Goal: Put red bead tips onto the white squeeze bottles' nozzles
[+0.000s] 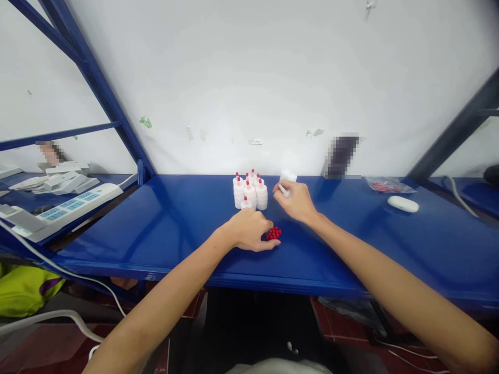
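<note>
Head view, 1 camera. Left hand [251, 231] low over the blue table [175, 223], thumb and forefinger parted around a small heap of red caps [274, 234]; contact cannot be told. Right hand [296, 200] has its fingertips closed on a small white piece [284, 191]; whether that belongs to a bottle, cannot tell. White bottles [261, 197], red-tipped, stand upright and packed close, just beyond the left hand.

Handling, by judgement: bottles light, smooth plastic, walls likely to give if squeezed; best held round the body. Caps tiny, stiff, apt to roll; suit a fingertip pinch, 1 at a time. White piece probably light, a little slippery.

Writing: none legible on bottles. Power strip [70, 208] at left has blue socket panels, no readable brand. White oval case [403, 203] at right: no mark made out.
</note>
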The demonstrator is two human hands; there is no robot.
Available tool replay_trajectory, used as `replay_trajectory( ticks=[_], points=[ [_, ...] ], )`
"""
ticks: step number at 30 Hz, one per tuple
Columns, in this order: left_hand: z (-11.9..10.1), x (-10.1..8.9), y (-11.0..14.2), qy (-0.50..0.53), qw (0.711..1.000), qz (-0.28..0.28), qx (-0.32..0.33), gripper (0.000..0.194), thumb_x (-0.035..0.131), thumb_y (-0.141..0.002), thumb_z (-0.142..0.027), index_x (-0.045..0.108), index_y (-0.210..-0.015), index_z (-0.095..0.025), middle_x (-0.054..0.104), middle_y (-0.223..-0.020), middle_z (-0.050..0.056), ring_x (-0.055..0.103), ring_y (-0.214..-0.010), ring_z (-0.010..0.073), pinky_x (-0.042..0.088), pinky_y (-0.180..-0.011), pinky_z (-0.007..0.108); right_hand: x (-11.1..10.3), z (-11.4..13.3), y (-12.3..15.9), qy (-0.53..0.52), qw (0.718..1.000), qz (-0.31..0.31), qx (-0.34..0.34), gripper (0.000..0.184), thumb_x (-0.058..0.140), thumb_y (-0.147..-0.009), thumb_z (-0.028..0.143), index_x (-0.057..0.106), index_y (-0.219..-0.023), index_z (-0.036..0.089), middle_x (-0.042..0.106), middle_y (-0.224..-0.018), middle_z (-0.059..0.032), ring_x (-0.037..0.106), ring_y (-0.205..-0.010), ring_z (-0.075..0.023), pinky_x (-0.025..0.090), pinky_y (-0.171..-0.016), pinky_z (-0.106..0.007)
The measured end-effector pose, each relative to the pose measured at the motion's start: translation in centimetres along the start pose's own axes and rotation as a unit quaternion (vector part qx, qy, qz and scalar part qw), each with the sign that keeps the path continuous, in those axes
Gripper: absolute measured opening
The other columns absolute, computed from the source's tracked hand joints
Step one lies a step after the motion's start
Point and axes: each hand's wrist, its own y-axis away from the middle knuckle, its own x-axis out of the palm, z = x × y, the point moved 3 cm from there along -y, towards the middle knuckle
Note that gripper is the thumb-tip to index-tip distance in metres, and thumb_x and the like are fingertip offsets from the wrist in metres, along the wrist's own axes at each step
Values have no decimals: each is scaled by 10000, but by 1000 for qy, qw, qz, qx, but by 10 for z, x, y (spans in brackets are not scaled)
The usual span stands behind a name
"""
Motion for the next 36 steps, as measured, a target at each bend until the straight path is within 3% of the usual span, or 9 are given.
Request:
replay_trajectory(
  ticks=[6,10,25,36],
  points=[
    [-1,6,-1,18,1000,13,3,547,443,-928,-585,612,-634,-156,625,-590,66,564,-495,174,252,-472,298,-4,1,0,-37,999,-15,-34,206,458,-731,249,612,-618,170,622,-667,-33,534,-633,-160,364,-641,-286],
    [1,5,0,36,999,3,16,487,457,-948,-491,596,-624,-155,612,-574,53,543,-478,152,227,-469,300,-2,-4,1,-56,998,15,-13,247,436,-766,270,532,-556,183,517,-524,1,481,-536,-140,324,-578,-280],
    [3,5,4,49,998,2,34,293,503,-906,-326,620,-694,-163,628,-609,36,533,-482,145,258,-472,291,-2,-3,1,-50,997,48,-16,172,406,-821,242,534,-716,196,525,-613,17,467,-575,-146,334,-604,-277],
    [6,6,4,32,999,-3,24,339,418,-978,-338,608,-761,-161,612,-598,28,552,-495,147,306,-498,271,3,-3,3,-42,994,99,-14,157,418,-849,242,521,-739,197,494,-615,38,422,-551,-130,291,-580,-273]
  ],
)
